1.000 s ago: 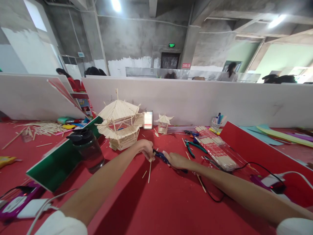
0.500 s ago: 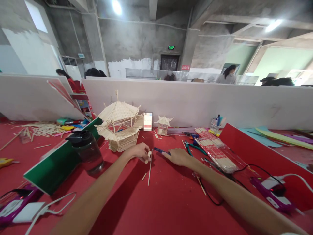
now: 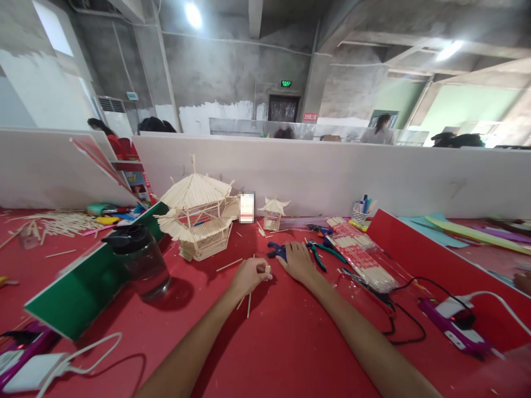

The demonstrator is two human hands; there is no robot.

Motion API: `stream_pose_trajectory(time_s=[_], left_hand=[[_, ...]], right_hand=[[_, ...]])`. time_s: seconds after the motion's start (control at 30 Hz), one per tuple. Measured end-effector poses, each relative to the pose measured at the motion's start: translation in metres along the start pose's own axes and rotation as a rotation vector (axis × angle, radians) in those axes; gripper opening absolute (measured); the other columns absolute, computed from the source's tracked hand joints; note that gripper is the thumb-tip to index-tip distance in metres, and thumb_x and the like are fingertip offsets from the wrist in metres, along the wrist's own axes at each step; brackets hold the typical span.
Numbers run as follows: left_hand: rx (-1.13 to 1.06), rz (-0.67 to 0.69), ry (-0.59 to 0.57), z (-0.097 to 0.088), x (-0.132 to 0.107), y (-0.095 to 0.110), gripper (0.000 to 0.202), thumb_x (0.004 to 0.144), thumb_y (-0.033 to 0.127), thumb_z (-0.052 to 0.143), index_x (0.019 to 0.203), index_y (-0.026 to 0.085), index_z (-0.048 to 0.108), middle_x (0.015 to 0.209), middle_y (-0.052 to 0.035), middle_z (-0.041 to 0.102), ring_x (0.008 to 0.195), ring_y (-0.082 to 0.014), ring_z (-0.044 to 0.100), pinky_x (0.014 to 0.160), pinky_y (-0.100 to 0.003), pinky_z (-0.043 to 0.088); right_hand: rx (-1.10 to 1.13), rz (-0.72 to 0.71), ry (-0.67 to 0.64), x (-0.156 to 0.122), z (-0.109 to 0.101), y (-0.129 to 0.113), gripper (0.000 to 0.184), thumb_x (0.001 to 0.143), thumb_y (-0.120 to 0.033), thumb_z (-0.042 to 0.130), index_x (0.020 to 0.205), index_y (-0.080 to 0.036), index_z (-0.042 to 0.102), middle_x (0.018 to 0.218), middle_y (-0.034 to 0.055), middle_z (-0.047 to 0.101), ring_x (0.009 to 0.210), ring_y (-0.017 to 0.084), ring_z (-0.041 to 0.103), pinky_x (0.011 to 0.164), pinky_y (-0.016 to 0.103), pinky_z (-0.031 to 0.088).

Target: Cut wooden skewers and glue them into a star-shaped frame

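Drop risk, mid-desk point(image 3: 269, 354)

Right hand point(image 3: 297, 262) palm-down over blue pliers point(image 3: 276, 250); cannot tell if gripping. Left hand point(image 3: 250, 275), lower centre of frame, pinches small wooden piece point(image 3: 268, 270). Slackened pinch could drop it.

I'm in a craft workshop: wooden sticks point(image 3: 229, 265), pliers point(image 3: 318, 258), a miniature pavilion point(image 3: 194, 190) on my red table point(image 3: 274, 354), bare concrete wall point(image 3: 232, 72) beyond.

Matt wood, smooth red tabletop point(image 3: 265, 354).
The held piece point(image 3: 267, 270) and ridged pavilion model point(image 3: 197, 190) are bare wood; the water bottle point(image 3: 143, 268), glossy see-through plastic; the stick packet point(image 3: 363, 257), shiny clear film; the back wall point(image 3: 232, 72), rough concrete.
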State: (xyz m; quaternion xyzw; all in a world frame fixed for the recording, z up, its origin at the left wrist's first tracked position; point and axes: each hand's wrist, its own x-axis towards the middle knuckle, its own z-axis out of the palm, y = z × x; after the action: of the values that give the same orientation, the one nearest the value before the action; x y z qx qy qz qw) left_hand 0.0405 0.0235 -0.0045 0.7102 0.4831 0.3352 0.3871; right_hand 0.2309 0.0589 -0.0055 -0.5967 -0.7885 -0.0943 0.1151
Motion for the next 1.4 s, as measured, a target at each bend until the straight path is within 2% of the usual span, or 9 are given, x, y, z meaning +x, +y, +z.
stream_pose_trajectory(time_s=[0.07, 0.17, 0.3, 0.4, 0.67, 0.87, 0.97, 1.1, 1.4], left_hand=[[-0.006, -0.003, 0.006, 0.001, 0.000, -0.005, 0.012, 0.068, 0.022, 0.069, 0.066, 0.017, 0.058, 0.070, -0.0013, 0.071, 0.073, -0.0195, 0.069, 0.065, -0.025, 0.047], [-0.107, -0.013, 0.016, 0.002, 0.001, -0.011, 0.016, 0.068, 0.020, 0.071, 0.079, 0.018, 0.060, 0.074, -0.0029, 0.073, 0.075, -0.0211, 0.071, 0.065, -0.026, 0.048], [-0.208, 0.017, 0.026, 0.005, -0.001, -0.015, 0.033, 0.070, 0.019, 0.071, 0.100, 0.019, 0.057, 0.076, -0.0030, 0.075, 0.074, -0.0209, 0.072, 0.065, -0.026, 0.050], [-0.167, 0.057, 0.034, 0.004, -0.003, -0.015, 0.032, 0.072, 0.021, 0.071, 0.102, 0.019, 0.057, 0.076, -0.0028, 0.075, 0.073, -0.0207, 0.072, 0.065, -0.026, 0.050], [0.006, 0.116, 0.000, -0.002, -0.008, -0.008, 0.033, 0.077, 0.016, 0.066, 0.110, 0.020, 0.061, 0.078, -0.0009, 0.076, 0.076, -0.0195, 0.072, 0.068, -0.026, 0.050], [0.129, 0.131, -0.003, -0.003, -0.010, 0.000, 0.033, 0.076, 0.009, 0.067, 0.107, 0.018, 0.065, 0.079, -0.0013, 0.076, 0.075, -0.0187, 0.072, 0.067, -0.023, 0.047], [0.207, 0.130, 0.015, -0.003, -0.011, 0.004, 0.030, 0.074, 0.010, 0.070, 0.103, 0.018, 0.066, 0.085, -0.0028, 0.076, 0.076, -0.0190, 0.071, 0.066, -0.023, 0.046], [0.292, 0.147, 0.030, -0.004, -0.010, 0.006, 0.037, 0.073, 0.010, 0.073, 0.107, 0.020, 0.066, 0.096, -0.0052, 0.076, 0.086, -0.0217, 0.071, 0.072, -0.025, 0.047], [0.267, 0.181, 0.000, -0.004, -0.011, -0.001, 0.042, 0.076, 0.013, 0.072, 0.116, 0.023, 0.064, 0.101, -0.0036, 0.075, 0.089, -0.0202, 0.070, 0.078, -0.026, 0.049]], right_hand=[[0.097, -0.027, 0.072, 0.000, -0.002, -0.001, 0.051, 0.092, -0.042, 0.056, 0.129, -0.007, 0.054, 0.133, 0.0248, 0.054, 0.125, 0.034, 0.047, 0.108, 0.053, 0.027], [0.418, -0.097, 0.155, -0.003, -0.012, -0.006, 0.032, 0.087, -0.031, 0.061, 0.115, -0.015, 0.064, 0.119, 0.0154, 0.065, 0.112, 0.029, 0.057, 0.099, 0.044, 0.041], [0.948, -0.181, 0.011, -0.016, -0.024, -0.018, 0.014, 0.084, -0.025, 0.059, 0.090, -0.019, 0.071, 0.088, 0.0041, 0.073, 0.079, 0.018, 0.066, 0.076, 0.028, 0.050], [1.127, -0.148, -0.045, -0.025, -0.021, -0.028, 0.012, 0.079, -0.026, 0.063, 0.083, -0.019, 0.072, 0.081, 0.0023, 0.074, 0.072, 0.017, 0.065, 0.067, 0.026, 0.050], [1.215, -0.049, -0.003, -0.029, -0.006, -0.037, 0.014, 0.076, -0.028, 0.064, 0.074, -0.018, 0.074, 0.073, 0.0039, 0.073, 0.066, 0.018, 0.065, 0.063, 0.026, 0.049], [1.204, -0.110, -0.002, -0.029, -0.006, -0.038, 0.015, 0.078, -0.027, 0.063, 0.077, -0.019, 0.076, 0.077, 0.0045, 0.074, 0.070, 0.018, 0.065, 0.065, 0.027, 0.049], [1.138, -0.132, 0.039, -0.030, -0.006, -0.041, 0.014, 0.079, -0.026, 0.065, 0.078, -0.020, 0.078, 0.079, 0.0044, 0.075, 0.073, 0.018, 0.065, 0.069, 0.027, 0.049], [1.185, -0.052, 0.092, -0.030, -0.004, -0.043, 0.012, 0.078, -0.026, 0.068, 0.079, -0.021, 0.078, 0.084, 0.0054, 0.077, 0.077, 0.020, 0.068, 0.073, 0.029, 0.050], [1.240, -0.057, 0.000, -0.030, -0.004, -0.041, 0.018, 0.079, -0.033, 0.066, 0.075, -0.020, 0.078, 0.077, 0.0040, 0.076, 0.071, 0.019, 0.066, 0.066, 0.027, 0.048]])
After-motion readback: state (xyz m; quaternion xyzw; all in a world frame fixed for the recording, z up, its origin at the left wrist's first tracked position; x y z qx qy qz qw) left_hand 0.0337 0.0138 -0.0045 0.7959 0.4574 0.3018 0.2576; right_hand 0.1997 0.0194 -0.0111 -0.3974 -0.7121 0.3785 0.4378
